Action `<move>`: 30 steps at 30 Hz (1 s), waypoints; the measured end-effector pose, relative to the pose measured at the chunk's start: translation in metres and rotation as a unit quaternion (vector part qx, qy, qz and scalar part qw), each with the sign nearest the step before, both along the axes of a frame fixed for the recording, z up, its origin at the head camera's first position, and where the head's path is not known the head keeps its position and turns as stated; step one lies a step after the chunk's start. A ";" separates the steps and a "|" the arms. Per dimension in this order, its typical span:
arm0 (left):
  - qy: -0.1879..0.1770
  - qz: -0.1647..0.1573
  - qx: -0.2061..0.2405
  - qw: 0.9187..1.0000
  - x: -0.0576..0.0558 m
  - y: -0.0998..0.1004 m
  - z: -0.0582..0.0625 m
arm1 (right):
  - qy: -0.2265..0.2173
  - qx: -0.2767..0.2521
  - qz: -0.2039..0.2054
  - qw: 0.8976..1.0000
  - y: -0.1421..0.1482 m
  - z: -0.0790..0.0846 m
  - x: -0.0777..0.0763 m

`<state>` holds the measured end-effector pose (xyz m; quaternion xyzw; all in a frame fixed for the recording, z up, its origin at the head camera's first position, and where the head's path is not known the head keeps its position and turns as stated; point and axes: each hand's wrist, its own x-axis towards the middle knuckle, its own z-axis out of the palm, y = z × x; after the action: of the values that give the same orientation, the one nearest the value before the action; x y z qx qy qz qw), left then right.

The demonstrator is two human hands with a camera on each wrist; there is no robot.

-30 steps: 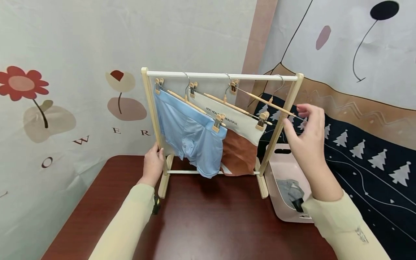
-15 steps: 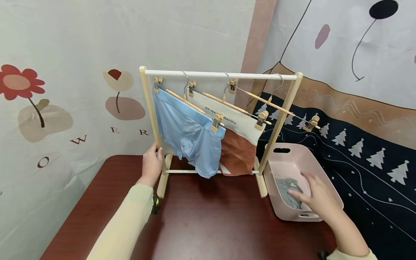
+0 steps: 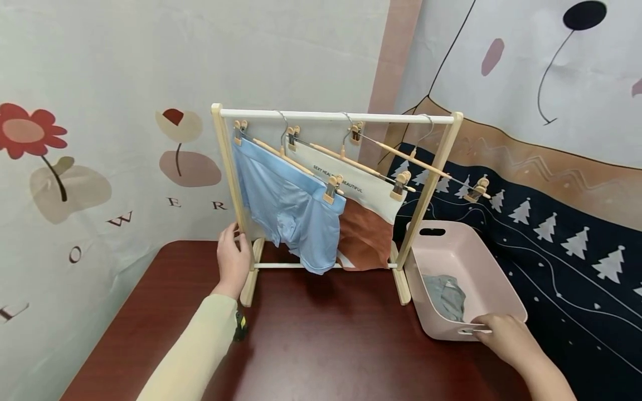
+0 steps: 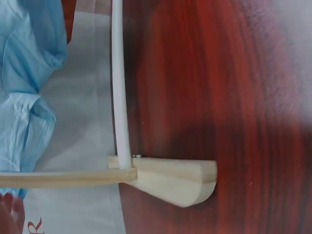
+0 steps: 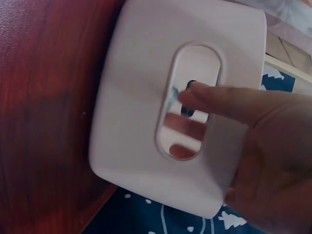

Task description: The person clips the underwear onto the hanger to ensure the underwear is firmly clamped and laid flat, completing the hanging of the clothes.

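My right hand (image 3: pixel 509 337) grips the near rim of a pale pink plastic basket (image 3: pixel 426 312). In the right wrist view the thumb reaches to the oval handle slot of the basket (image 5: pixel 131 97), and fingers show through that slot. A crumpled grey garment (image 3: pixel 446 298) lies inside. My left hand (image 3: pixel 233 264) is beside the left post of a small wooden clothes rack (image 3: pixel 228 161), thumb and fingers loosely bent near it. Light blue shorts (image 3: pixel 288 206) and a white-and-brown garment (image 3: pixel 371 234) hang from clip hangers on the rack.
A bare clip hanger (image 3: pixel 416 161) hangs at the rack's right end, its near clip (image 3: pixel 476 189) sticking out toward me. The rack's foot (image 4: pixel 175 180) stands on the dark red wooden table (image 3: pixel 331 351). Printed fabric (image 3: pixel 572 239) covers the wall behind the basket.
My right hand has come down from the bare hanger's near end, over the basket, to its near rim. My left hand's fingers have loosened at the rack post.
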<state>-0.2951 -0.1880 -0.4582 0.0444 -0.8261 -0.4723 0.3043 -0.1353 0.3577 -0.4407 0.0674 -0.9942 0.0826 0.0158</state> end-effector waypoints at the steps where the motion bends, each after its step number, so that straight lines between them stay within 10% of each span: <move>1: 0.022 0.015 0.011 1.000 0.001 0.002 -0.002 | 0.009 -0.002 0.006 1.000 0.000 -0.002 0.000; 6: 0.107 0.025 0.038 0.993 0.014 0.019 -0.013 | 0.056 -0.065 0.050 0.995 0.002 -0.009 0.001; 16: 0.117 -0.152 -0.094 0.977 0.049 0.074 -0.033 | 0.116 -0.189 0.125 0.967 0.005 -0.017 0.003; 19: 0.094 -0.219 -0.170 0.956 0.060 0.093 -0.039 | 0.099 -0.191 0.129 0.968 0.006 -0.017 0.004; 24: 0.089 -0.345 -0.264 0.896 0.076 0.136 -0.039 | 0.077 -0.189 0.128 0.971 0.007 -0.015 0.007; 30: 0.084 -0.399 -0.329 0.852 0.086 0.209 -0.014 | 0.075 -0.188 0.126 0.971 0.007 -0.013 0.008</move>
<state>-0.2088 0.0212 -0.4725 -0.4316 -0.8512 -0.2554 0.1543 -0.1275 0.3650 -0.4536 0.1936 -0.9403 0.2644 0.0926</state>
